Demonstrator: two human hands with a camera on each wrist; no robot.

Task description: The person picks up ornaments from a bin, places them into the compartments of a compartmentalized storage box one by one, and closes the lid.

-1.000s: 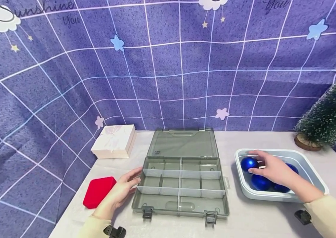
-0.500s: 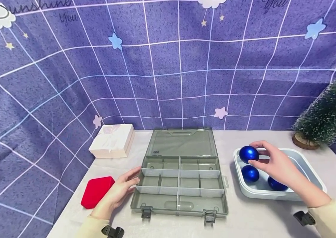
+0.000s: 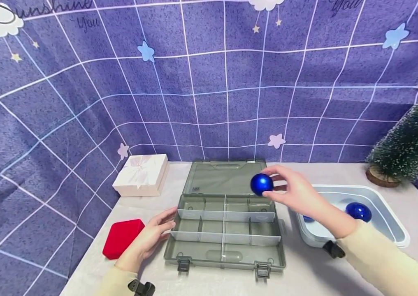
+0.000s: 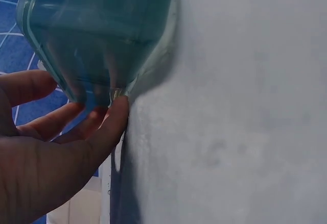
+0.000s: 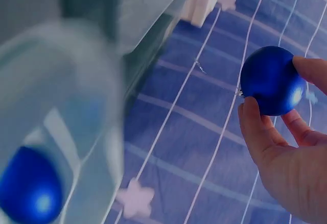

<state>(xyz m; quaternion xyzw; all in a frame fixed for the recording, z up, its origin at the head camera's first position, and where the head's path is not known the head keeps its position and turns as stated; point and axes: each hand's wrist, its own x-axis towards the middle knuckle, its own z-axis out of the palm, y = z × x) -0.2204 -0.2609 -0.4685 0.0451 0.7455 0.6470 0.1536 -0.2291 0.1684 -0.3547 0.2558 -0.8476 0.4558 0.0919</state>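
Observation:
My right hand (image 3: 298,191) holds a shiny blue Christmas bauble (image 3: 261,184) between thumb and fingers, above the back right of a grey see-through compartment box (image 3: 231,267). In the right wrist view the bauble (image 5: 271,81) shows a small silver cap beside the fingertips. The box lies with its lid (image 3: 227,176) folded back; thin dividers split the tray, and no objects show in its compartments. My left hand (image 3: 149,238) rests against the box's left side. In the left wrist view its fairly straight fingers (image 4: 115,122) touch the box wall (image 4: 97,40).
A pale blue tub (image 3: 390,222) on the right holds more blue baubles (image 3: 358,211), partly hidden by my right arm. A red case (image 3: 123,238) and a white gift box (image 3: 142,174) stand left. A small frosted tree (image 3: 409,139) stands back right, before a purple cloth (image 3: 209,102).
My right hand has lifted a blue bauble out of the tub and carried it left to above the compartment box. The left hand has stayed at the box's side.

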